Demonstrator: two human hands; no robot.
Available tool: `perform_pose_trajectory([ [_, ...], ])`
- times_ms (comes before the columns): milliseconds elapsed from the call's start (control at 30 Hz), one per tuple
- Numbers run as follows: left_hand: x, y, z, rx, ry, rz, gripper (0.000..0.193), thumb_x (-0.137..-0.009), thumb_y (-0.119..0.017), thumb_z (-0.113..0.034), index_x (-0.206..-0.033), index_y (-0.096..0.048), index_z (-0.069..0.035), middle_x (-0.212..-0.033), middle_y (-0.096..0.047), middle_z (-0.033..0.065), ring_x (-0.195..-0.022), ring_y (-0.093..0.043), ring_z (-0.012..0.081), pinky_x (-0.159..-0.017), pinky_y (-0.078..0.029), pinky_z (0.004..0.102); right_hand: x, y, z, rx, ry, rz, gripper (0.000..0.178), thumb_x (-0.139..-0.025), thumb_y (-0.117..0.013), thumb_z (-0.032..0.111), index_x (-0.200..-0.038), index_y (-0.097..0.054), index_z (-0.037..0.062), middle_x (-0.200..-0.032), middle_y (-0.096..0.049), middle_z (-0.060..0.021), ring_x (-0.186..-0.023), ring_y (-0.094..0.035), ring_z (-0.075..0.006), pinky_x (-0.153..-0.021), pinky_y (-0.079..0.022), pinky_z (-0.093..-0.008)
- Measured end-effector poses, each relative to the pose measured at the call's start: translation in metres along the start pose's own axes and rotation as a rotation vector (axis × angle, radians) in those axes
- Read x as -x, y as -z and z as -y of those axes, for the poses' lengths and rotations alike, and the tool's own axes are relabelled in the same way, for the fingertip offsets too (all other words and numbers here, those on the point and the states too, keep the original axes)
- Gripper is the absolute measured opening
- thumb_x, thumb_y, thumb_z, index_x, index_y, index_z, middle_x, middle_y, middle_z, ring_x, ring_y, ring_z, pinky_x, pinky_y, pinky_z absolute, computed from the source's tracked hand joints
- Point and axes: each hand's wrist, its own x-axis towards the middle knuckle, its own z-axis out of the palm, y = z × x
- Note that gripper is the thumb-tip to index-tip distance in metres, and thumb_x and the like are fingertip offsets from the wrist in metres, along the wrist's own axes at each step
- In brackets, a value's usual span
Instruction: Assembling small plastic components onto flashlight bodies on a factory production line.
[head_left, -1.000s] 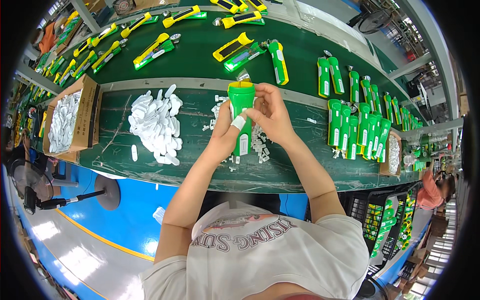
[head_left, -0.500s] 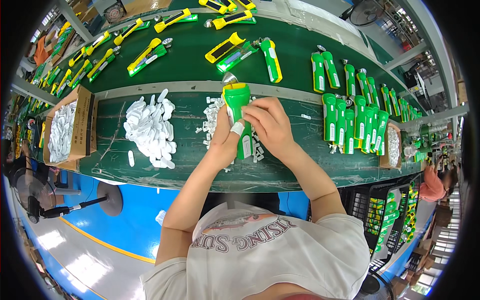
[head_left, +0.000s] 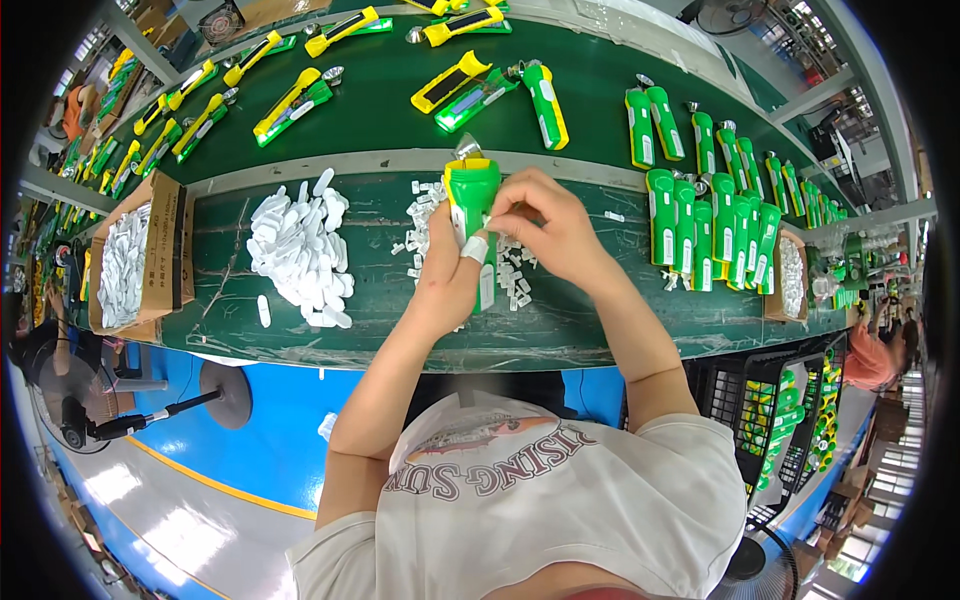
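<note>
A green and yellow flashlight body (head_left: 472,187) stands nearly upright over the bench, its wide end away from me and a shiny reflector (head_left: 467,147) at that end. My left hand (head_left: 450,270) is wrapped round its left side, with white tape on the thumb. At the body's right side my right hand (head_left: 540,220) pinches thumb and fingers together; whatever lies between the tips is too small to make out. Beneath both hands spreads a scatter of small white plastic parts (head_left: 517,287), partly hidden by them.
Left of my hands lies a heap of long white oval pieces (head_left: 300,250), beside a cardboard box (head_left: 165,245) of similar ones. Assembled flashlights (head_left: 690,230) stand in rows on the right, near a small box of white parts (head_left: 790,280). Opened flashlights (head_left: 290,107) line the belt beyond.
The flashlight body has rolled slightly in my left hand, showing more yellow at its wide end. My right fingers have drawn into a tighter pinch, a little off the body's face.
</note>
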Motion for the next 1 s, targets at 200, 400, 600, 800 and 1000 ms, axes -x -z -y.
perform_pose_trajectory([
  [200, -0.002, -0.002, -0.002, 0.198, 0.062, -0.011, 0.047, -0.099, -0.049, -0.007, -0.141, -0.030, 0.001, -0.123, -0.052, 0.0128, -0.112, -0.053, 0.0180, -0.096, -0.044, 0.0325, 0.002, -0.008, 0.000, -0.099, -0.092, -0.040, 0.010, -0.088, -0.067, -0.005, -0.095, -0.062, -0.0012, -0.100, -0.055, -0.0047, -0.082, -0.060, -0.0110, -0.067, -0.054, -0.0243],
  [400, -0.004, 0.000, -0.003, 0.215, 0.130, -0.001, 0.040, -0.100, -0.048, -0.008, -0.136, -0.035, 0.001, -0.115, -0.055, 0.0117, -0.097, -0.058, 0.0176, -0.083, -0.049, 0.0312, 0.001, -0.017, 0.003, -0.008, -0.148, -0.175, 0.028, -0.084, -0.073, -0.001, -0.102, -0.053, 0.0039, -0.098, -0.054, -0.0033, -0.084, -0.056, -0.0094, -0.067, -0.050, -0.0231],
  [600, -0.011, -0.001, 0.002, 0.128, 0.059, -0.068, 0.035, -0.101, -0.048, -0.011, -0.133, -0.038, 0.000, -0.108, -0.057, 0.0112, -0.093, -0.059, 0.0162, -0.080, -0.049, 0.0317, -0.010, -0.024, -0.027, 0.025, -0.103, -0.177, 0.043, -0.087, -0.072, 0.010, -0.119, -0.045, 0.0050, -0.103, -0.054, -0.0052, -0.084, -0.055, -0.0103, -0.066, -0.048, -0.0244],
  [800, -0.047, -0.008, 0.006, 0.382, 0.220, 0.003, 0.033, -0.104, -0.048, -0.025, -0.125, -0.047, 0.001, -0.112, -0.059, 0.0083, -0.099, -0.059, 0.0149, -0.085, -0.049, 0.0305, 0.009, -0.009, -0.026, -0.260, -0.377, 0.111, 0.069, -0.088, -0.071, 0.014, -0.143, -0.031, 0.0066, -0.110, -0.057, -0.0102, -0.090, -0.060, -0.0155, -0.073, -0.052, -0.0308],
  [1000, -0.184, -0.021, 0.030, -0.474, 0.023, 0.010, 0.078, -0.090, -0.063, -0.054, -0.135, -0.042, 0.006, -0.126, -0.055, 0.0195, -0.115, -0.055, 0.0288, -0.093, -0.047, 0.0418, -0.028, 0.071, -0.077, -0.124, -0.454, -0.188, 0.075, -0.086, -0.075, 0.016, -0.148, -0.032, 0.0096, -0.096, -0.063, -0.0106, -0.076, -0.065, -0.0197, -0.059, -0.055, -0.0326],
])
